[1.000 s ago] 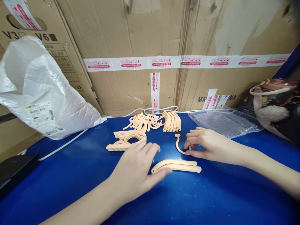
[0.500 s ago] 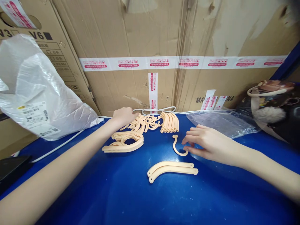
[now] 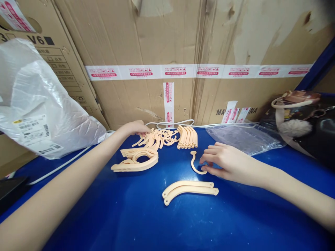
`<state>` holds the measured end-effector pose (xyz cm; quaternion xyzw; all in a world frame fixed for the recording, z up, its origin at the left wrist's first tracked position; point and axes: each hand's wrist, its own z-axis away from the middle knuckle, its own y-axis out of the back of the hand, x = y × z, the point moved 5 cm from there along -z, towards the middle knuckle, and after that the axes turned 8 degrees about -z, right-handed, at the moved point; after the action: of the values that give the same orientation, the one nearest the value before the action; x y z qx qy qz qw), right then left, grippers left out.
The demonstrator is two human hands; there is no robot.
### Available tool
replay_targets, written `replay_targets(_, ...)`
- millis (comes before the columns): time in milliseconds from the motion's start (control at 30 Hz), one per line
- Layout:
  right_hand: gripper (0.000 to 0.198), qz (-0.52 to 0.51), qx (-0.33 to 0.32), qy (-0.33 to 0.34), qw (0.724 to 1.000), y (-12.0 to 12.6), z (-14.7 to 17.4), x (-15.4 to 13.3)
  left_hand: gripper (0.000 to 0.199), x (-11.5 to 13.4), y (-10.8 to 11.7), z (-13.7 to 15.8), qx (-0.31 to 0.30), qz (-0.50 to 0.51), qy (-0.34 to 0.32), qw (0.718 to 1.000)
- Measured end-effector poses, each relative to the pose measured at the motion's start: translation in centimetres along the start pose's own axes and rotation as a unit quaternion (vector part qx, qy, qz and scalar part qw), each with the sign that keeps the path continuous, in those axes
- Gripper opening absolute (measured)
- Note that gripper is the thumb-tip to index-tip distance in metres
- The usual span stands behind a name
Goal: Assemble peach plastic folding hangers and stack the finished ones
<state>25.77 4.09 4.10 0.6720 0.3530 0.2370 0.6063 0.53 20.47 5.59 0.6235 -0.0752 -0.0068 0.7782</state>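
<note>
At the back of the blue table, my left hand [image 3: 137,128] is at the left end of a heap of loose beige hooks and curved pieces [image 3: 163,137]. Its fingers curl downward, and whatever they pinch is hidden. My right hand [image 3: 222,162] hovers low with bent fingers slightly apart. Its thumb touches or nearly touches the tip of a beige hanger hook [image 3: 193,162] lying flat. Two curved beige hanger arms [image 3: 190,191] lie side by side nearer me. A stack of folded hangers [image 3: 136,159] sits left of centre, and a neat row of curved arms [image 3: 187,137] stands beside the heap.
Large cardboard boxes [image 3: 146,94] wall off the back. A white plastic parcel bag [image 3: 52,104] stands at left, near a black object [image 3: 13,191] and a white cable [image 3: 60,165]. At right are a clear plastic bag [image 3: 243,137] and a dark bag [image 3: 321,136] with a pompom.
The view has shifted slightly, moving everything a little left. My left hand's fingers have turned down at the heap's edge. My right hand stays by the hook.
</note>
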Motion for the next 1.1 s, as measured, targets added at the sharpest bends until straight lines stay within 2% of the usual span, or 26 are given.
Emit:
replay_targets(133, 0.017, 0.004, 0.009, 0.007, 1.000, 0.0, 0.0, 0.0, 0.025, -0.1, 0.1, -0.1, 0.002, 0.024, -0.012, 1.000)
replay_targets(233, 0.017, 0.005, 0.016, 0.011, 1.000, 0.0, 0.0, -0.1, 0.028, -0.3, 0.6, 0.1, 0.026, 0.038, -0.025, 0.999)
replay_targets(400, 0.019, 0.011, 0.017, 0.009, 1.000, 0.0, 0.0, -0.1, 0.021, -0.1, 2.7, 0.8, 0.101, 0.072, -0.059, 0.991)
replay_targets(500, 0.020, 0.005, 0.036, -0.002, 0.999, 0.3, -0.1, 0.0, 0.020, 1.0, 4.2, 2.5, 0.153, 0.089, -0.078, 0.981)
replay_targets(600, 0.018, -0.033, 0.080, -0.029, 0.996, 0.7, 0.0, -0.1, 0.023, 2.8, 4.4, 5.5, 0.180, 0.098, -0.134, 0.970)
replay_targets(667, 0.017, -0.095, 0.106, -0.049, 0.989, 1.0, 0.0, -0.4, 0.023, 4.6, 3.6, 8.0, 0.173, 0.097, -0.231, 0.952)
replay_targets(700, 0.018, -0.135, 0.115, -0.059, 0.982, 1.0, 0.0, -0.7, 0.023, 5.1, 2.9, 9.1, 0.165, 0.104, -0.251, 0.948)
replay_targets(833, 0.025, -0.291, 0.143, -0.096, 0.941, 0.7, -0.6, -1.7, 0.018, 6.2, -0.7, 12.2, 0.072, 0.162, -0.275, 0.945)
replay_targets(967, 0.031, -0.438, 0.154, -0.121, 0.878, -0.5, -2.2, -1.6, 0.017, 7.3, -2.7, 13.7, 0.075, 0.171, -0.322, 0.928)
replay_targets(1100, 0.033, -0.584, 0.121, -0.125, 0.793, -2.3, -3.6, -0.9, 0.015, 8.0, -4.0, 14.1, 0.086, 0.174, -0.309, 0.931)
